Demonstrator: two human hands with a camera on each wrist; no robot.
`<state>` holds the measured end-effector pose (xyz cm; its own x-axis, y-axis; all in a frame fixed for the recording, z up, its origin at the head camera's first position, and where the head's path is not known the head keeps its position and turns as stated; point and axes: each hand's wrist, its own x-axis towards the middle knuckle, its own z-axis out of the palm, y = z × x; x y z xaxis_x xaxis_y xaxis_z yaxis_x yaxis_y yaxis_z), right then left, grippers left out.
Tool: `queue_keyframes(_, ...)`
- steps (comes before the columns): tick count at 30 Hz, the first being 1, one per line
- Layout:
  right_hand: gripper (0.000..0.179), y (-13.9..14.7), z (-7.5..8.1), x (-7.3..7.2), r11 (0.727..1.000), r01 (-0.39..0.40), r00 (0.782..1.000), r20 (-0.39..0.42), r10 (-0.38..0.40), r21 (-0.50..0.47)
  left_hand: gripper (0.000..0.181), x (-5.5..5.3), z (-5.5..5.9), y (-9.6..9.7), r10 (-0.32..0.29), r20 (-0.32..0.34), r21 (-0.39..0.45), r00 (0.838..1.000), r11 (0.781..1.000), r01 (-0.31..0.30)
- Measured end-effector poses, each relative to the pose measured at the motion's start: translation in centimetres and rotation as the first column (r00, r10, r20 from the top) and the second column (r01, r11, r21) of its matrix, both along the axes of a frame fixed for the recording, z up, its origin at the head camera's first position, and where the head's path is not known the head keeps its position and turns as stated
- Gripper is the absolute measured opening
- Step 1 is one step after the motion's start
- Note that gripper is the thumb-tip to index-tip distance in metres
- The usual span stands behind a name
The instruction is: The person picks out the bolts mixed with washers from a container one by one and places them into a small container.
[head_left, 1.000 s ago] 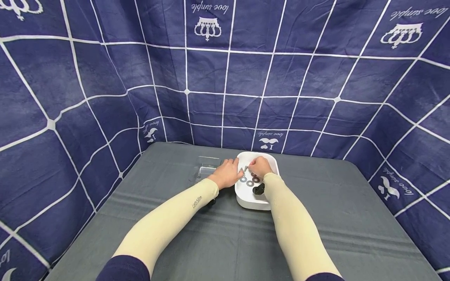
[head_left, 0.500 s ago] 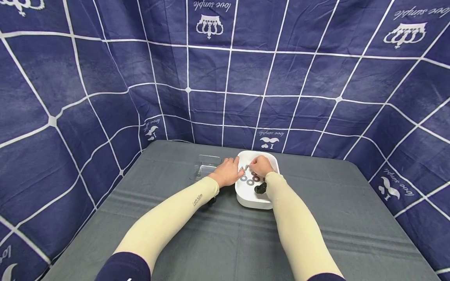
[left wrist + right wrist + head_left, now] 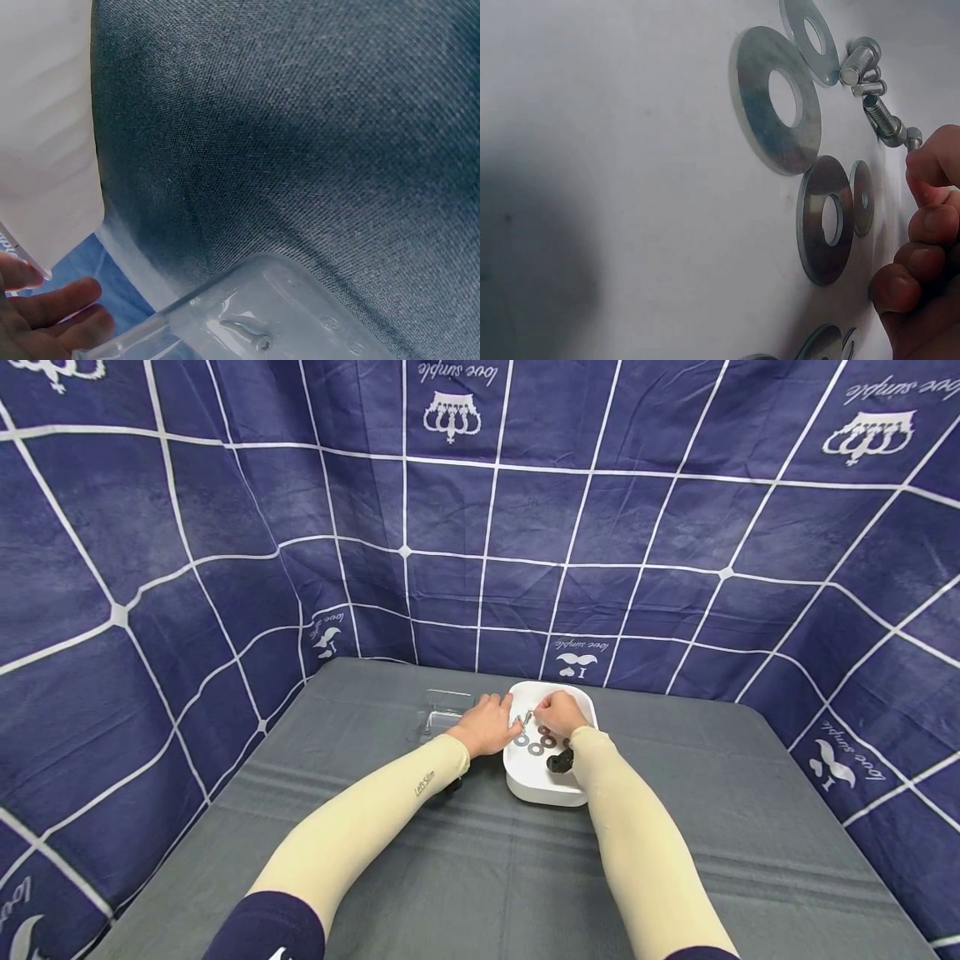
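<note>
A white tray point(image 3: 525, 789) stands on the table, holding several flat washers point(image 3: 780, 97) and a small cluster of socket-head bolts point(image 3: 881, 116). My left hand point(image 3: 483, 727) holds the tray's left rim, its thumb over the inside and the other fingers point(image 3: 67, 304) along the outside. Inside the tray, my right hand point(image 3: 562, 714) is curled, with thumb and forefinger pinching a small bolt point(image 3: 913, 139) at the edge of the cluster. That bolt is partly hidden by the fingertips. The remaining right fingers point(image 3: 896, 289) are folded in.
Left of the tray sits a clear plastic container point(image 3: 442, 720); in the left wrist view a bolt point(image 3: 247, 336) shows in it. The grey-covered table point(image 3: 480, 860) is bordered by a blue checked curtain point(image 3: 525, 510). A black wrist camera point(image 3: 559, 762) overhangs the tray.
The head view has shifted slightly. Both hands stay almost where they were, the left on the tray's rim and the right among the bolts.
</note>
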<state>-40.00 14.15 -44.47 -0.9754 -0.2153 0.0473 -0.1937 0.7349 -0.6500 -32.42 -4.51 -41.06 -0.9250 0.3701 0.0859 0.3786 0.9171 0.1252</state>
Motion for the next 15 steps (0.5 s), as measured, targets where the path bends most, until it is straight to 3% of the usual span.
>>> queue_keyframes(6, 0.015, 0.1, 0.1, -0.3, 0.999, 0.003, 0.999, -0.055, -0.001, 0.032, 0.066, -0.1, -0.1, 0.0, 0.009, -0.001, -0.017, 1.0, 1.0, -0.009)
queue_keyframes(15, 0.015, 0.0, 1.5, 0.0, 0.999, -0.012, 0.999, -0.052, 0.014, 0.044, 0.065, -0.1, 0.0, -0.1, 0.021, -0.022, -0.039, 1.0, 0.999, -0.022)
